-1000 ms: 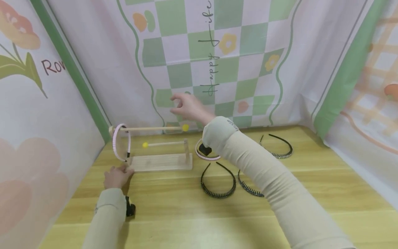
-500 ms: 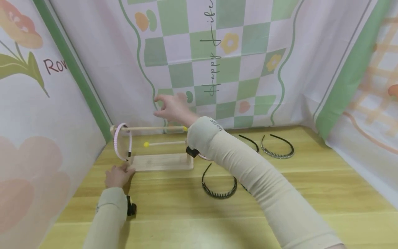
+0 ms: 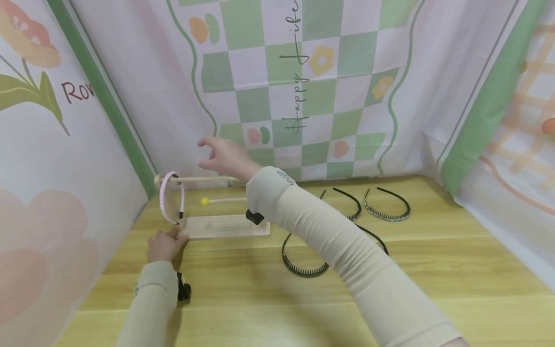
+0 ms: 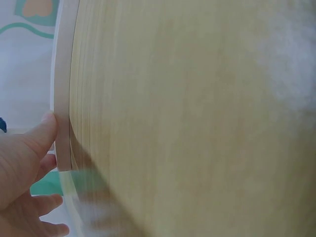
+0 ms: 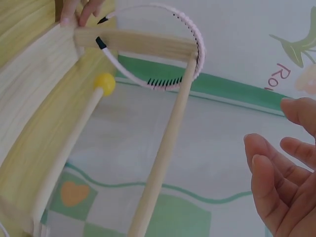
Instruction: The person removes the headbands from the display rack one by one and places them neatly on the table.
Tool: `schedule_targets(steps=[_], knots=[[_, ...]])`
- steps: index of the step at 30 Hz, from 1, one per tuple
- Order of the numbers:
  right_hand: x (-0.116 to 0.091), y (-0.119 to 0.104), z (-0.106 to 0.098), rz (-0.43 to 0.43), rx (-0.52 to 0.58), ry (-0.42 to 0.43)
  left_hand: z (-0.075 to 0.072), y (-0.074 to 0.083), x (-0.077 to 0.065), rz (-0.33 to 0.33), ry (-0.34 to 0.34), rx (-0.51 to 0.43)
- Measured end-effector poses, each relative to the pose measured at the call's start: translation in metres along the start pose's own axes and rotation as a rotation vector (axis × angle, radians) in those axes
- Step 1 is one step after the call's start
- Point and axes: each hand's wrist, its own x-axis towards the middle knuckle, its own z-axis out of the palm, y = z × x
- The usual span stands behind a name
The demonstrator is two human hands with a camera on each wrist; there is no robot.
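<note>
A wooden headband stand (image 3: pixel 225 226) has a flat base and two level rods; a yellow ball (image 3: pixel 204 201) tips the lower one. My left hand (image 3: pixel 165 246) grips the base's near left end, thumb on its edge in the left wrist view. A pink toothed headband (image 3: pixel 162 195) hangs at the post end of the upper rod (image 5: pixel 168 138). Above that rod, my right hand (image 3: pixel 227 156) is in the air holding nothing, thumb and forefinger apart. The right forearm hides the rods' right ends.
Several dark toothed headbands lie on the wooden table (image 3: pixel 243 308) to the right: one in front (image 3: pixel 305 273), another at the far right (image 3: pixel 390 218), others partly behind the right sleeve (image 3: pixel 334 250). A patterned cloth (image 3: pixel 282 96) closes off the back.
My right hand has moved left and slightly down, from over the rod's free end toward the hanging headband. The right sleeve now covers the other pink headband. My left hand stays in place.
</note>
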Motion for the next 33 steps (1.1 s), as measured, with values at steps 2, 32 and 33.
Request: schedule_targets(steps=[2, 32, 33], knots=[[0.000, -0.003, 0.004, 0.000, 0.007, -0.008, 0.000, -0.001, 0.001, 0.003, -0.001, 0.003], [0.020, -0.027, 0.066, -0.019, 0.071, -0.021, 0.002, 0.000, -0.002, 0.013, 0.012, 0.019], [0.021, -0.029, 0.067, -0.028, 0.068, -0.019, 0.002, 0.000, -0.001, 0.013, 0.015, 0.022]])
